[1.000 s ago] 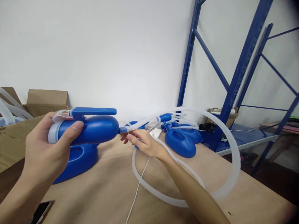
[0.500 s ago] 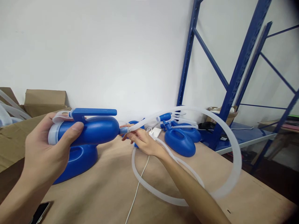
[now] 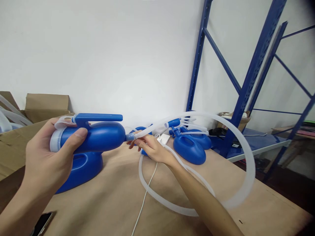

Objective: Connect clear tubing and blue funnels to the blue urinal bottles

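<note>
My left hand [image 3: 46, 154] is closed round the wide end of a blue plastic urinal head [image 3: 105, 136], held sideways above the table. It has a translucent collar and lid strap [image 3: 64, 122] at that end and a ribbed blue handle [image 3: 99, 117] on top. From its narrow nozzle [image 3: 130, 137] runs a translucent corrugated hose [image 3: 246, 157], which loops wide to the right and back over the table. My right hand [image 3: 150, 147] grips the hose end at the nozzle, fingers curled under it. Below my left hand lies a blue urinal bottle [image 3: 86, 172], partly hidden.
More blue urinal bottles [image 3: 189, 149] with hoses stand at the back right. A white power strip [image 3: 164, 139] and its cable [image 3: 145, 200] cross the table [image 3: 110, 209]. A phone [image 3: 43, 224] lies front left, a cardboard box [image 3: 14, 147] stands left, and blue shelving [image 3: 236, 124] rises right.
Almost nothing differs. The urinal head has shifted very slightly left, and both hands keep their holds.
</note>
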Available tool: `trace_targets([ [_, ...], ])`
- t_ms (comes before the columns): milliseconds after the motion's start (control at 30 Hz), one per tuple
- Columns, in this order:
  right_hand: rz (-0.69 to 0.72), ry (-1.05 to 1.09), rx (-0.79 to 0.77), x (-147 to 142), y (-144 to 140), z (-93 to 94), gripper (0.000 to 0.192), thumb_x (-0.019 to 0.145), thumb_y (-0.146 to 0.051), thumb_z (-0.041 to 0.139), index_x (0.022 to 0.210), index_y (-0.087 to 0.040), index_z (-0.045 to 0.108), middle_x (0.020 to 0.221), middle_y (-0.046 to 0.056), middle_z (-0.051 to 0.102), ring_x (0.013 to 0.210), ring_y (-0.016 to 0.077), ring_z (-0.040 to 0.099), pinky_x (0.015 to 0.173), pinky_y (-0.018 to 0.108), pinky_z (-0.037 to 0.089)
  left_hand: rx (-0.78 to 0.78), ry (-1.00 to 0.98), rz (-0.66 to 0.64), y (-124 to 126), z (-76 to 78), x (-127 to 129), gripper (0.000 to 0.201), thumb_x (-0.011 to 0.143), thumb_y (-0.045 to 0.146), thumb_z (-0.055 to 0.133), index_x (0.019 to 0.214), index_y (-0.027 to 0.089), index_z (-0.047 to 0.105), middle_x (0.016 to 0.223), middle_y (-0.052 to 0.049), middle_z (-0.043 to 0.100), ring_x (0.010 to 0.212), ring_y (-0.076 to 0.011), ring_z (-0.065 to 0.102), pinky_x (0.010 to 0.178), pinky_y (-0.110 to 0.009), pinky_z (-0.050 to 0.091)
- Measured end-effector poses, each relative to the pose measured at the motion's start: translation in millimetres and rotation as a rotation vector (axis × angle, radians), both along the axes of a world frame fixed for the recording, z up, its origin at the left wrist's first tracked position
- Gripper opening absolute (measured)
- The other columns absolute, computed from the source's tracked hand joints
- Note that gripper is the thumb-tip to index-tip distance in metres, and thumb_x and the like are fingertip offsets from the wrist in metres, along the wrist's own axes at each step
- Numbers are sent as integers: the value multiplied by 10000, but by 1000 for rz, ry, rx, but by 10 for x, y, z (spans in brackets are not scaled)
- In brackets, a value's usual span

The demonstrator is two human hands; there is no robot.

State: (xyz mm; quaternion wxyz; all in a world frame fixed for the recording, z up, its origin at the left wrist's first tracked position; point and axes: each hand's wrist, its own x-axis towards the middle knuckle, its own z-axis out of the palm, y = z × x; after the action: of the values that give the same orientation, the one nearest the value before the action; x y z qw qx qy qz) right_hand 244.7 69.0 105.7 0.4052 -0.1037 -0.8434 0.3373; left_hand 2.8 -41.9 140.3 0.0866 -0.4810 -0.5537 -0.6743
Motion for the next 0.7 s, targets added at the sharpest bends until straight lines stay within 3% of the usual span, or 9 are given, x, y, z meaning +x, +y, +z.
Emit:
trace_targets([
  [433,-20,103,41,-20,-9,-66,357,1010,-413,556,962,-145,786,982,107,810,873,204,776,650,262,601,-10,-31,-95,37,-12,44,392,722,596,761,884,251,672,875,49,660,704,-122,555,611,-212,402],
  [700,-87,191,58,-41,28,-104,309,958,-414,656,929,-162,833,918,79,828,855,221,801,794,331,664,-5,-20,-116,21,-26,103,408,718,622,763,879,258,675,861,44,657,700,-132,565,623,-228,424],
])
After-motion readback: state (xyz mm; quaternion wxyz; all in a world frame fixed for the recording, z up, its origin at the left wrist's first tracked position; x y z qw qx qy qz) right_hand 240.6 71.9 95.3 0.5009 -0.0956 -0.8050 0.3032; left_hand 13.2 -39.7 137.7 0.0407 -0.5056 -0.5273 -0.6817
